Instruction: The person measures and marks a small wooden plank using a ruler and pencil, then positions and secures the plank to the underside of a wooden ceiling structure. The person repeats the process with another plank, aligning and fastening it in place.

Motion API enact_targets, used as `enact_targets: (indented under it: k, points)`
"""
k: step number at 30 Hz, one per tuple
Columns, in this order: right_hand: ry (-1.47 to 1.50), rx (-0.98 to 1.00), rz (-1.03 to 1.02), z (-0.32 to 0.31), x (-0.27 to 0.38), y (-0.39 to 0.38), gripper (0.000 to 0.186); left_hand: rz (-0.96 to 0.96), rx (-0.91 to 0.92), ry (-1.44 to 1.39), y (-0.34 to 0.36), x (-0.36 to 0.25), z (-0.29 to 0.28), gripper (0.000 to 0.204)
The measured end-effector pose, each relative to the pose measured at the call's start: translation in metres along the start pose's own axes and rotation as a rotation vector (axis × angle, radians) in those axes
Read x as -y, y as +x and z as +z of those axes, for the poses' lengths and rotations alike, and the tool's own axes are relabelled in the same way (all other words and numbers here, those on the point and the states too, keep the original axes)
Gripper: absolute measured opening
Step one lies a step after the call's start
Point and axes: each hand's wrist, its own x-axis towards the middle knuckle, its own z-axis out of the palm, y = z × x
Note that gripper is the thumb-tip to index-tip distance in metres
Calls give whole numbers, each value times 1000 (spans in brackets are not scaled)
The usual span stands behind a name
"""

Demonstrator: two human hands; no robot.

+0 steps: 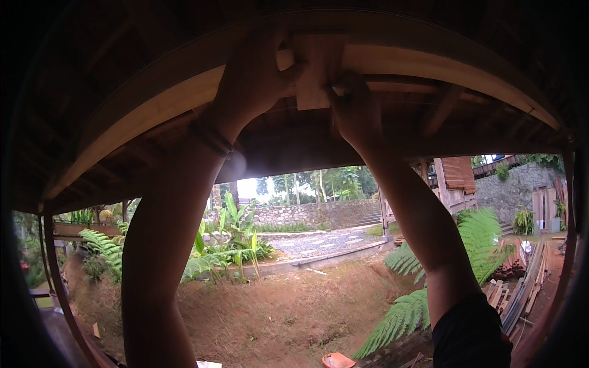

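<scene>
Overhead, a short flat piece of wooden board point(318, 76) stands upright across a long pale wooden beam point(405, 61). My left hand point(254, 76) is raised to the board's left edge, its thumb pressed toward the wood; the other fingers are lost in shadow near the top. At the right edge of the board, my right hand point(358, 110) has its fingers curled in a pinch. Whatever lies between them is too dark and small to name. Both arms reach up, and a dark bracelet point(211, 140) circles my left wrist.
Dark roof rafters point(443, 110) run above and behind the beam. Below lies a bare earth slope point(276, 306) with fern fronds point(405, 316). Long planks point(527, 285) are stacked at the right. An orange object point(338, 360) rests at the bottom. A stone wall point(288, 214) stands beyond.
</scene>
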Motion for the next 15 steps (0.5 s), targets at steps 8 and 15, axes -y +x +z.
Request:
enact_targets:
  k: [8,15]
  points:
    - [70,2,-14,-6,0,1,31,17,-62,-41,7,-4,1,45]
    - [69,40,-15,-7,0,1,34,27,-43,-5,7,-1,2,41]
